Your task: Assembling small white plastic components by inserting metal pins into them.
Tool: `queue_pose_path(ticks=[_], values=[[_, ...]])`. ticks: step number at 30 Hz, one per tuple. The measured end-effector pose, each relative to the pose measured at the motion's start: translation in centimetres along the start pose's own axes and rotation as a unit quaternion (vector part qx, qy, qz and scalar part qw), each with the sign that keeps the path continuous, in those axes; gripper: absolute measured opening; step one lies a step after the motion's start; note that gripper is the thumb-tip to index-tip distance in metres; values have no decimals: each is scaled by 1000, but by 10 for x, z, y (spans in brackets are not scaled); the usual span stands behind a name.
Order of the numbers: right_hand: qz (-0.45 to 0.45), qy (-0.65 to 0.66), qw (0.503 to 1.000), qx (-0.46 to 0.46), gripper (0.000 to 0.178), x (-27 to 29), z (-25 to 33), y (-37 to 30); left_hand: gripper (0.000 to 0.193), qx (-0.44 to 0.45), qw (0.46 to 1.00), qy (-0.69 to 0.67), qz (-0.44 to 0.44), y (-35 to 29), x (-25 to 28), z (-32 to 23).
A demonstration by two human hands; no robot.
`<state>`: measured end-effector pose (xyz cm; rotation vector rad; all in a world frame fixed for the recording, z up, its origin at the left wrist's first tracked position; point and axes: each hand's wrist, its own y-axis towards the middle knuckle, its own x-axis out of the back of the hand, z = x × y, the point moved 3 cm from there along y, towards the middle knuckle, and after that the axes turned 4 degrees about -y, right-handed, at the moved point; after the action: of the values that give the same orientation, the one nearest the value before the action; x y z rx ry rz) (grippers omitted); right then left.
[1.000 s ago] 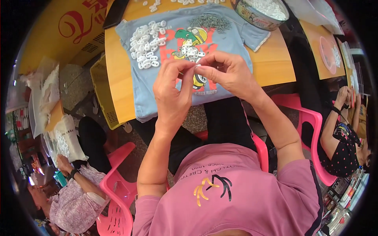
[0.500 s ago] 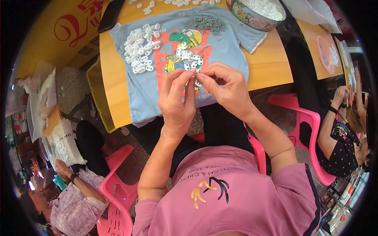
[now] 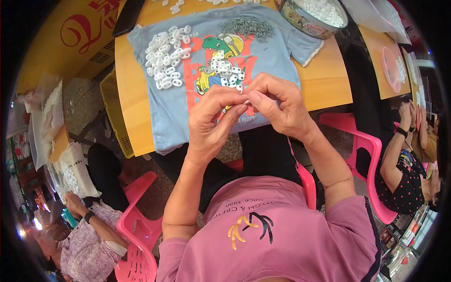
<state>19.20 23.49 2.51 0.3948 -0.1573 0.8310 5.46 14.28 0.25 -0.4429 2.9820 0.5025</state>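
Observation:
My left hand and my right hand meet above the lower part of a blue printed T-shirt spread on the table. Their fingertips pinch together on a small white plastic piece, mostly hidden by the fingers. Just beyond them lies a pile of small white squarish pieces with holes. To the left on the shirt is a heap of white oval pieces with two holes. A mound of small grey screw-like pieces sits farther back.
A round tin full of white pieces stands at the back right of the wooden table. A dark phone-like slab lies at the back left. People sit on pink chairs to both sides. A yellow crate is left of the table.
Both hands have shifted slightly right and nearer to me. The left fingers have tilted over toward the right hand, and the fingertips stay pressed together.

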Motion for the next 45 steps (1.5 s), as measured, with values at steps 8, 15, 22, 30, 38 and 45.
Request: queue_pose_path(ticks=[8, 15, 22, 30, 38, 45], values=[[-55, -380, 922, 41, 9, 67, -35, 43, 16, 111, 987, -102, -62, -8, 6, 6], [37, -507, 854, 110, 9, 71, -46, 61, 15, 142, 979, -104, -101, -8, 14, 4], [100, -527, 835, 120, 9, 69, -48, 73, 16, 174, 957, -188, -139, -8, 21, 6], [93, -490, 859, 119, 12, 78, -58, 69, 17, 206, 929, -259, -166, -11, 24, 5], [90, -472, 871, 104, 13, 79, -54, 72, 16, 210, 923, -271, -173, -24, 28, 0], [87, -499, 856, 103, 14, 67, -53, 77, 15, 213, 921, -281, -166, -27, 22, -2]])
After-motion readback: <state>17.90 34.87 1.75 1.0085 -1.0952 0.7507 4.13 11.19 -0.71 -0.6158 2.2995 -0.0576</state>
